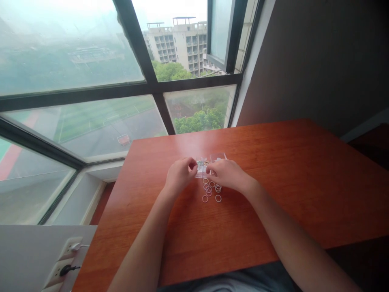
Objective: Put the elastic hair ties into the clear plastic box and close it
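Note:
A small clear plastic box [200,174] with its lid [219,156] raised lies on the table, holding small rings or beads too small to make out. At its left edge my left hand [180,175] is closed, thumb and fingers pinched against the box's side. My right hand [227,173] reaches over the box's right part with curled fingers, the tips close together at the contents. Whatever sits between them is hidden. On the near side several thin pale rings, like hair ties [208,190], are scattered, with single ones [218,198] lying nearest to me.
The reddish-brown wooden table [288,170] stretches widely to the right. Dark-framed windows [156,87] stand behind and to the left, one pane [223,32] swung open. A grey wall [310,61] rises at the right. Wall sockets with plugs [67,269] are low at the left.

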### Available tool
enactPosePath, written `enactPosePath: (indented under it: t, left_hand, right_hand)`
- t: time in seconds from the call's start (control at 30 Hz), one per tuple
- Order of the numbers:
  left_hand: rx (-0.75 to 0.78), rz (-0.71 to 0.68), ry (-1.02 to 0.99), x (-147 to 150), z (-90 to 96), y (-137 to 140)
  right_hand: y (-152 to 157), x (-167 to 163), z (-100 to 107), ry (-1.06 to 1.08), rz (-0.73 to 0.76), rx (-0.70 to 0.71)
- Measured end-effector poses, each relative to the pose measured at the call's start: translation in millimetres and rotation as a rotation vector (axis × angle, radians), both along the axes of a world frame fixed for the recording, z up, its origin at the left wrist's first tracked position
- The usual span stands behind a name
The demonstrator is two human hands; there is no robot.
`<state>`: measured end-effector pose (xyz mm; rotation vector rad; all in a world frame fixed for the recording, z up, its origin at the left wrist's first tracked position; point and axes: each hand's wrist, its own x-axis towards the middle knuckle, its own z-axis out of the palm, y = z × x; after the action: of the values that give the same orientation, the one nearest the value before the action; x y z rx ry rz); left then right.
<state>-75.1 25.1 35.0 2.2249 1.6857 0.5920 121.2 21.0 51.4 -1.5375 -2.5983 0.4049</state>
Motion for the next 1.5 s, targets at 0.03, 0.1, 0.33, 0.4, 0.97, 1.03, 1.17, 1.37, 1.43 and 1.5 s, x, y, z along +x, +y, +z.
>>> enactPosePath:
  t: [0.03, 0.1, 0.33, 0.4, 0.97, 1.03, 1.17, 1.37, 1.43, 1.5]
  left_hand:
    - [-0.005, -0.004, 0.002, 0.0, -0.7, 0.2]
    - [-0.020, -0.014, 0.012, 0.1, -1.9, 0.4]
    - [-0.078, -0.040, 0.033, 1.2, -1.8, -0.9]
    - [-0.074, -0.037, 0.030, 1.4, -2.1, -1.0]
    - [0.074, 0.067, -0.132, 9.9, -8.2, 3.2]
    - [0.089, 0.070, -0.142, 11.7, -10.5, 7.0]
    - [0.138, 0.089, -0.152, 19.7, -15.8, 14.5]
    - [0.125, 0.097, -0.107, 28.1, -17.2, 13.9]
    - [0.124, 0.106, -0.120, 25.9, -14.5, 12.3]
    - [0.117, 0.110, -0.129, 21.4, -12.0, 10.9]
  right_hand:
    - [0.3, 0.6, -0.4, -0.012, 0.006, -0.011]
    - [1.3, 2.2, -1.9, -0.026, 0.023, -0.026]
    - [5.4, 8.6, -5.2, -0.014, 0.001, -0.012]
    - [4.7, 9.2, -3.9, 0.006, -0.001, 0.003]
    - [-10.8, -16.4, -1.1, -0.159, 0.150, -0.085]
    - [-12.3, -19.5, -1.5, -0.160, 0.157, -0.079]
    - [-13.1, -23.0, -3.3, -0.179, 0.178, -0.052]
    - [-12.9, -23.5, -2.7, -0.173, 0.189, -0.042]
    - [-12.4, -22.2, -2.9, -0.172, 0.186, -0.047]
    - [-11.3, -19.0, -2.5, -0.152, 0.170, -0.048]
